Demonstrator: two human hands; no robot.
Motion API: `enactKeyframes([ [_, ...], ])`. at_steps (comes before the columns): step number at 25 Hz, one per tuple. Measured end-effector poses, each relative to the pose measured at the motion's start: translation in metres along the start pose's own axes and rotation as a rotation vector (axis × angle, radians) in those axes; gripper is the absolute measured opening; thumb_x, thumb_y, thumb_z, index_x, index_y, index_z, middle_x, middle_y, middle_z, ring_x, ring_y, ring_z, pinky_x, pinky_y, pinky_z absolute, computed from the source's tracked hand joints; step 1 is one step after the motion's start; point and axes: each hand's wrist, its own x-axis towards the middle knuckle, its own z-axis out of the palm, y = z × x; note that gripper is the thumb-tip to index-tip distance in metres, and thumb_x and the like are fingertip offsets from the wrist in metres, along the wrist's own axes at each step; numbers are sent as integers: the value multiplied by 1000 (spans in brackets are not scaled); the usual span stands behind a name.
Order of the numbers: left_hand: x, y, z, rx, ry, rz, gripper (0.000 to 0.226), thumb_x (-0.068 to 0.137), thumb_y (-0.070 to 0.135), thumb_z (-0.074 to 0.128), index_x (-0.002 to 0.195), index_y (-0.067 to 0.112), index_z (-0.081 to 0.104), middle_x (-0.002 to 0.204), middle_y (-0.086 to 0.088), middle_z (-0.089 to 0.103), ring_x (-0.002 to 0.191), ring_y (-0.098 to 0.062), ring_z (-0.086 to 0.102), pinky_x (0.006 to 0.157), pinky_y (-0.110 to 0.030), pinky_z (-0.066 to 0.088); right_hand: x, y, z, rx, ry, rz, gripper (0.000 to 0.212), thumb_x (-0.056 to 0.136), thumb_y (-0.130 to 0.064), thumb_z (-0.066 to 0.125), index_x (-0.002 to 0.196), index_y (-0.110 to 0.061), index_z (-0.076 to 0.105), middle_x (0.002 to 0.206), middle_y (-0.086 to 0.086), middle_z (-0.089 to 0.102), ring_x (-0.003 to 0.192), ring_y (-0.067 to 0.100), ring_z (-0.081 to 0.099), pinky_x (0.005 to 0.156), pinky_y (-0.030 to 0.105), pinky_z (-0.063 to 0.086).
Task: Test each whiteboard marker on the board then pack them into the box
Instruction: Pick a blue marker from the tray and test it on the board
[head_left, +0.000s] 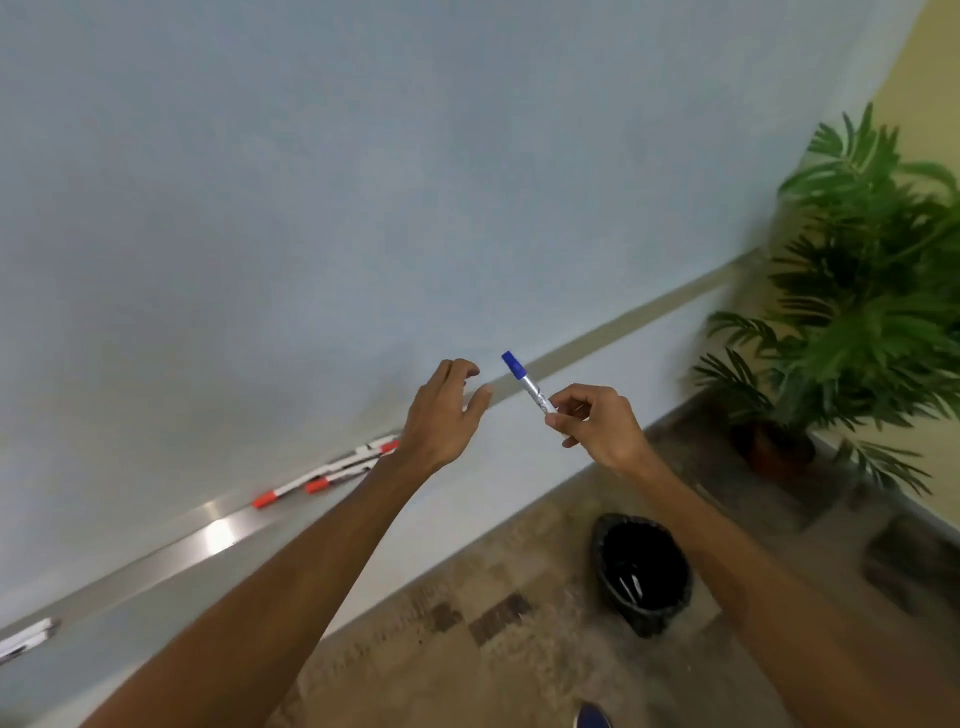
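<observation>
The marker sits in your right hand, pinched at its lower barrel between thumb and fingertips, with the blue cap pointing up and away toward the board. It looks light, stiff and smooth: a plastic tube that will not bend, but could twist or slip in a loose pinch. Keep your hold on the barrel well below the cap, so the cap end is free to grasp. Your left hand is just left of the cap, apart from it, fingers loosely curved and holding nothing. To uncap, I'd take the cap with those fingertips and pull straight along the barrel; it likely comes off with a snap, so brace the right wrist.

Farther left, two or three red markers lie on the tray under the board. A white item at the tray's left end is too blurred to name. Near right on the floor stands a black bin, with a plant beyond it.
</observation>
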Motion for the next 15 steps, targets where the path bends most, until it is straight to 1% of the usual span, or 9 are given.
enactKeyframes([
  [2,10,5,51,94,-55,25,36,101,37,53,128,13,55,128,-3,56,111,-24,58,97,-36,41,2,49,-20,-29,27,93,15,82,-5,79,95,-9,73,78,7,68,63,16,65,60,29,61],
  [3,14,6,75,134,-80,38,39,101,38,52,131,12,54,131,-4,56,115,-25,57,101,-38,38,4,75,-28,-49,48,134,15,81,-5,80,93,-12,73,77,6,70,63,17,67,60,30,61],
  [5,21,10,121,191,-141,50,47,102,41,49,139,12,49,142,-5,51,128,-26,50,109,-40,33,5,126,-42,-97,88,201,16,77,-7,82,87,-17,73,74,1,72,62,19,70,63,35,62],
  [7,31,11,171,210,-216,47,53,103,42,45,147,12,42,153,-7,42,139,-26,40,115,-39,25,6,177,-56,-122,108,279,17,76,-7,81,86,-19,74,74,-3,73,63,18,71,67,38,62],
  [9,35,10,218,229,-286,56,56,104,43,42,150,12,38,159,-8,34,145,-24,32,118,-38,21,6,225,-66,-114,128,363,17,78,-6,80,89,-18,75,76,-3,74,64,17,72,66,38,63],
  [13,35,-1,319,246,-405,96,58,105,44,39,153,12,33,163,-8,26,150,-24,24,120,-39,17,4,330,-73,-125,155,505,10,83,-9,78,93,-12,76,75,2,74,61,17,71,68,41,62],
  [15,35,-12,370,255,-440,105,60,105,44,37,155,12,29,164,-8,23,152,-23,18,122,-40,15,3,384,-70,-174,129,546,8,84,-15,77,92,-16,76,73,0,73,66,20,71,71,44,61],
])
